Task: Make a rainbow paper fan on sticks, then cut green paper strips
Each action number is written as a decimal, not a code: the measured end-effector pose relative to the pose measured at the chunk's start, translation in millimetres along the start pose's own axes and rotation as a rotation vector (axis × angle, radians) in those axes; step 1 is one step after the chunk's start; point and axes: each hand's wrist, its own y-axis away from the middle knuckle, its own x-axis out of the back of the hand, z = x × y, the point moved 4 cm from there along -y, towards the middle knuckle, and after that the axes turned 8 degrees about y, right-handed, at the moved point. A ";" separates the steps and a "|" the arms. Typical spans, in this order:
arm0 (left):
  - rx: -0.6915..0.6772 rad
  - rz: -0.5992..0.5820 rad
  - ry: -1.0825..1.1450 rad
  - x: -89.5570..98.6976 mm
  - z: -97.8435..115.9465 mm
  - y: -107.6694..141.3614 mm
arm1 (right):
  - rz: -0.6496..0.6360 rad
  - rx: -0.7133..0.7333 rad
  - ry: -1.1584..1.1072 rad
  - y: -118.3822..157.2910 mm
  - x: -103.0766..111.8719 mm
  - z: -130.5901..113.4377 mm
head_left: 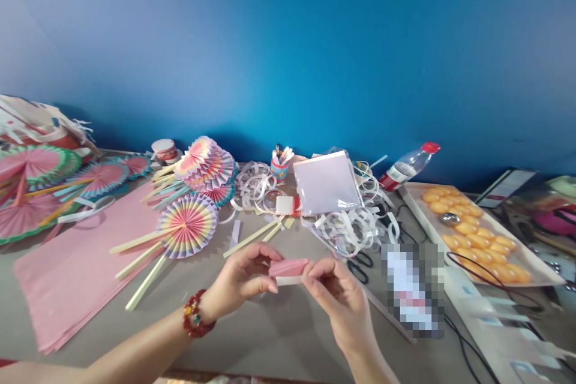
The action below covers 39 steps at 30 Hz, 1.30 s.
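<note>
Between my two hands is a small bundle of folded pink paper [288, 267], with a white strip [288, 280] along its lower edge. My left hand [238, 276], with a beaded bracelet on its wrist, pinches the left end between thumb and fingers. The right end is gripped by the fingertips of my right hand [339, 297]. Left of my hands, a round pleated paper fan [186, 225] with pale wooden sticks lies partly on a stack of pink paper [81, 270]. Behind it are more fans [209, 165], heaped together.
Curled white strips [355, 234] surround a clear packet of paper [328, 183]. Black-handled scissors [360, 267] lie just beyond my right hand. A red-capped bottle [409, 165] leans near the wall. A shallow tray [450, 192] of orange pieces stands right, with cables beside it.
</note>
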 end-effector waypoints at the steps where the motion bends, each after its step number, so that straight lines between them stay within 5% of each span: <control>1: 0.005 0.006 0.001 -0.3 0.6 0.1 | 0.000 0.000 0.010 0.1 0.2 0.6; 26: -0.055 -0.019 -0.050 -6.4 9.4 0.7 | 0.110 0.160 0.400 5.1 -2.7 -5.5; 39: -0.097 -0.014 -0.053 -2.1 1.3 1.4 | 0.241 0.510 0.721 8.9 -16.6 -27.5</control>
